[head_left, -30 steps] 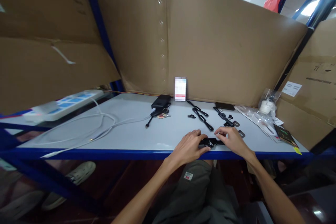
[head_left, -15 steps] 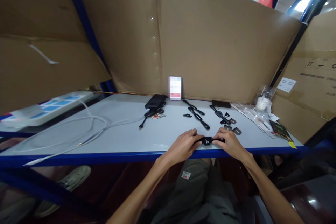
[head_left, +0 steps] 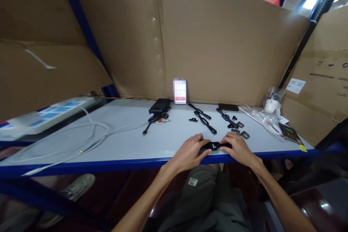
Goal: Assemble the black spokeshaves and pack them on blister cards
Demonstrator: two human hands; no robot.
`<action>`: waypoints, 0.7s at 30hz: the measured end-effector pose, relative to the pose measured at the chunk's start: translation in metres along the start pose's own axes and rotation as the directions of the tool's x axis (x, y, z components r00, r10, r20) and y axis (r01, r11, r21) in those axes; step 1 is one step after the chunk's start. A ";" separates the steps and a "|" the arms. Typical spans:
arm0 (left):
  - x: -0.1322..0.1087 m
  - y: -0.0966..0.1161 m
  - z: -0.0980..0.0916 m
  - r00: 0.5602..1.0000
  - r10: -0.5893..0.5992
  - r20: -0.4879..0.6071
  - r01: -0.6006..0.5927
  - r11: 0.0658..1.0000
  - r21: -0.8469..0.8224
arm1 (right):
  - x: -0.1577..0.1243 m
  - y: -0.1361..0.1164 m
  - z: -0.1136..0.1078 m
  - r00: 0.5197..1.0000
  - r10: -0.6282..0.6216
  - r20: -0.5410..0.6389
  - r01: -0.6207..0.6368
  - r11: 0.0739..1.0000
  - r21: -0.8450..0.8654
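Observation:
A black two-handled spokeshave lies level across the table's near edge, with a small shiny metal piece at its middle. My left hand grips its left handle, thumb on the near side and fingers on the far side. My right hand is closed on the right handle; its fingertips partly cover it. Beyond my hands lie two black spokeshave frames and a small black part. Farther right rests another black spokeshave frame, near slotted grey metal plates.
A lit phone leans against the cardboard wall. To the left are a black box, white cables and a power strip. Plastic packaging and a dark card lie to the right.
My left thumb has moved down to the near side of the spokeshave, so more of the left handle shows. The right hand keeps its grip. The view has shifted slightly.

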State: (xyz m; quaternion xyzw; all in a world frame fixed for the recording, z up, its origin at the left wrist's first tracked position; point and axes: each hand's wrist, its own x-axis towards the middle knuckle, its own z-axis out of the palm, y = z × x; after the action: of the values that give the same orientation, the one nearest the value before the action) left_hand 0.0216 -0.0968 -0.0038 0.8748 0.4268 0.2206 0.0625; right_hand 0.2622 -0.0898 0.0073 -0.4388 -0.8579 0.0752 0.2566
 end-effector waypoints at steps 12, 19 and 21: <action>0.003 0.005 0.008 0.991 -0.084 -0.105 0.101 0.980 0.173 | -0.003 -0.007 0.010 0.998 -0.060 -0.036 0.057 0.996 -0.065; 0.003 0.012 0.003 0.993 -0.099 -0.058 0.110 0.965 0.237 | -0.006 -0.006 0.019 0.994 -0.043 -0.096 0.039 0.998 -0.047; 0.003 0.014 0.004 0.992 -0.104 -0.070 0.118 0.960 0.255 | -0.006 -0.007 0.021 0.992 -0.040 -0.117 0.036 0.999 -0.038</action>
State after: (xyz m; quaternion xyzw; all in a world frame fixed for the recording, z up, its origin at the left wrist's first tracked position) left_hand 0.0345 -0.1028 -0.0020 0.8436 0.5020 0.1835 -0.0520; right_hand 0.2495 -0.0967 -0.0110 -0.4306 -0.8507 0.0289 0.3001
